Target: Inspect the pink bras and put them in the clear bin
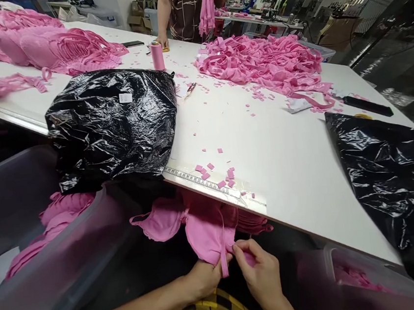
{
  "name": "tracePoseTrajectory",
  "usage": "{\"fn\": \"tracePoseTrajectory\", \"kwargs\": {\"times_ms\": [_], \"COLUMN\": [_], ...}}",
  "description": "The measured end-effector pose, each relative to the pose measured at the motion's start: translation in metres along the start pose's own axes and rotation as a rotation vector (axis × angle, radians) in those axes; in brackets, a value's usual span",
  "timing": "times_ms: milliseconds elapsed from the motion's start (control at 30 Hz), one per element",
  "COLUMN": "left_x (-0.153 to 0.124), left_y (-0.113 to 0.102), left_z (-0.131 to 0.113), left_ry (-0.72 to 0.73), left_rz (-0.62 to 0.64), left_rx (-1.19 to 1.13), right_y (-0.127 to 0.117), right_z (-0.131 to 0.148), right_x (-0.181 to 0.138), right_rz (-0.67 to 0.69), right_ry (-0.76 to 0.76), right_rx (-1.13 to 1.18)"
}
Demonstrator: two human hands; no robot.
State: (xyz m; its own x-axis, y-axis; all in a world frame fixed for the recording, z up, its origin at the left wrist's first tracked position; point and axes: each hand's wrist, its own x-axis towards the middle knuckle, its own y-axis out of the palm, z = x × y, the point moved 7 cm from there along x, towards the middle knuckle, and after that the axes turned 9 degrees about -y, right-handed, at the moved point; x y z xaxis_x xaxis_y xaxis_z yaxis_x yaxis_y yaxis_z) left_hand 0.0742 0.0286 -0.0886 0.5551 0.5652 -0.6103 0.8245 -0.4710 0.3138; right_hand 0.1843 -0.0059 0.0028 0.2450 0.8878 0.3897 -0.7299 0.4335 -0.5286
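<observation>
While the pink bra (205, 235) is just below the near edge of the white table (284, 152), the left hand (206, 276) curls closed on its lower part, and the right hand (262, 268) pinches its cloth with the fingertips. Wide room lies between one shiny black bag (115, 127) and another wrinkled bag (386, 175). Small flat scraps (230, 173) are near the measuring tape (194, 178). The cups look smooth, rounded.
</observation>
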Motion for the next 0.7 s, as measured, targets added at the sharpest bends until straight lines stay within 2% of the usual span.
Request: {"fn": "tracePoseTrajectory", "kwargs": {"times_ms": [100,200,267,333,433,500,633,700], "left_x": [0.0,-0.004,-0.008,-0.009,-0.007,-0.005,-0.005,-0.007], "left_y": [0.009,0.014,0.013,0.005,-0.017,-0.023,-0.014,-0.01], "left_z": [0.008,0.018,0.02,0.016,0.011,0.009,-0.002,-0.007], "left_ry": [-0.139,-0.327,-0.425,-0.462,-0.367,-0.286,-0.123,-0.097], "left_rz": [0.087,0.19,0.24,0.189,-0.075,-0.174,-0.134,-0.116], "left_rx": [0.114,0.145,0.03,-0.246,-0.644,-0.694,-0.568,-0.543], "right_y": [-0.003,0.001,0.005,0.011,0.019,0.02,0.011,0.006], "right_z": [0.009,0.002,-0.006,-0.011,-0.013,-0.011,-0.002,0.004], "right_x": [0.001,-0.003,-0.006,-0.009,-0.012,-0.011,-0.008,-0.006], "right_rz": [0.088,0.154,0.165,0.176,0.174,0.158,0.137,0.159], "right_ry": [-0.231,-0.268,-0.252,-0.247,-0.272,-0.304,-0.398,-0.483], "right_rx": [-0.094,-0.12,-0.106,-0.085,-0.081,-0.1,-0.168,-0.187]}}
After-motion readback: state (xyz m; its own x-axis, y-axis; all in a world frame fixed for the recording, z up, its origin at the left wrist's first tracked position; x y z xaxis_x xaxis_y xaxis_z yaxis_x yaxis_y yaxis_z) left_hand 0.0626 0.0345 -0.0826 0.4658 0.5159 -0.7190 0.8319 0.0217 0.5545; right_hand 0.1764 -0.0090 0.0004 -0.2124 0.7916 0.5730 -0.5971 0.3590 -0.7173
